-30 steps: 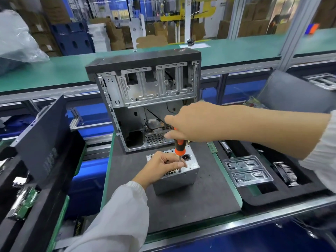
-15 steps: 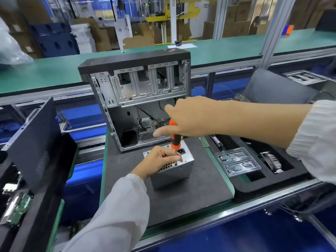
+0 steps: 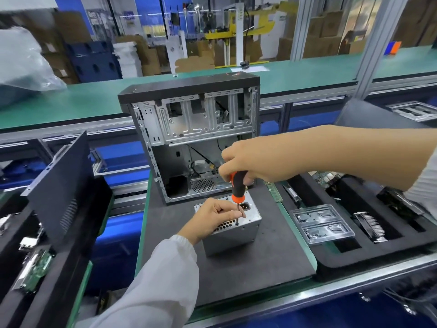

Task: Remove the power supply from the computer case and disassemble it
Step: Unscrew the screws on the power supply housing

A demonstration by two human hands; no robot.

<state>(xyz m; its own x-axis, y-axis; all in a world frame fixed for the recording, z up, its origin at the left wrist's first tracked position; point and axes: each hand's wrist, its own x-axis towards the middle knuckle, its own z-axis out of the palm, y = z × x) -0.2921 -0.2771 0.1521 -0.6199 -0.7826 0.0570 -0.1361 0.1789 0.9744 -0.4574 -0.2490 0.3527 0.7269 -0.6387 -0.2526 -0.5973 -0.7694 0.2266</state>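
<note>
Nearest, the left hand rests on top of the power supply, its fingers curled and pinching the thin shaft of the screwdriver just above the tip, likely to keep the bit seated in a screw on the top face beside the honeycomb vent. The power supply is already out of the computer case and stands on the dark mat of the counter, just in front of the case's open side, power socket upward. Above it, the right hand has its grip wrapped around the orange-and-black handle from the top, a hold suited to pressing down while turning. The screwdriver stands nearly upright, tilted slightly away. So removal looks done and disassembly is at the screw stage; a slipping bit is the main risk. To the right, a clear plastic tray lies beside the mat at the edge of a black foam tray holding other parts. Behind, the case stands upright, largely emptied.
</note>
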